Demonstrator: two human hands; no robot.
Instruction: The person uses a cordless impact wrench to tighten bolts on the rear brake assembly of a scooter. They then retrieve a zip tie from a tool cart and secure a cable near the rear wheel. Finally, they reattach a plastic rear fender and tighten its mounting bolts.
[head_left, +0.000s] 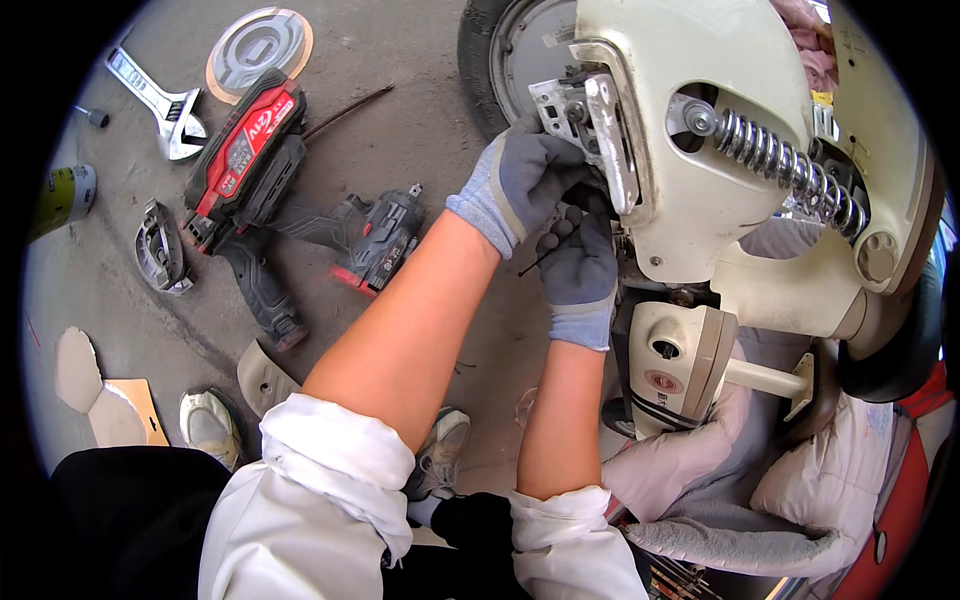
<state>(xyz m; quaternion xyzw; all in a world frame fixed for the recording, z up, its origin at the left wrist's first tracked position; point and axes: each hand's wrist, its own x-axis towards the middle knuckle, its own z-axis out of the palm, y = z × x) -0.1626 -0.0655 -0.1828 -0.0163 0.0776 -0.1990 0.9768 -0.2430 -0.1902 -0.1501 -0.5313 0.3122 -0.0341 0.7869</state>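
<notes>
Both hands wear grey-blue work gloves and are up at the end of a cream scooter (pixel 690 50). My left hand (pixel 525 180) has its fingers curled against the lower side of a worn metal bracket (pixel 610 140); what they grip is hidden behind the fingers. Just below it, my right hand (pixel 582 270) is closed, palm side showing, around a thin dark rod (pixel 535 264) whose end sticks out to the left. The rod's kind is too small to tell. Behind the bracket sits a wheel with a black tyre (pixel 482 70).
On the floor left lie an adjustable wrench (pixel 160 105), a red-and-black cordless tool (pixel 245 150), a cordless impact wrench (pixel 385 240), a grey metal part (pixel 162 245) and a can (pixel 68 200). A coil-spring shock absorber (pixel 790 165) is at right, padded fabric (pixel 720 545) below.
</notes>
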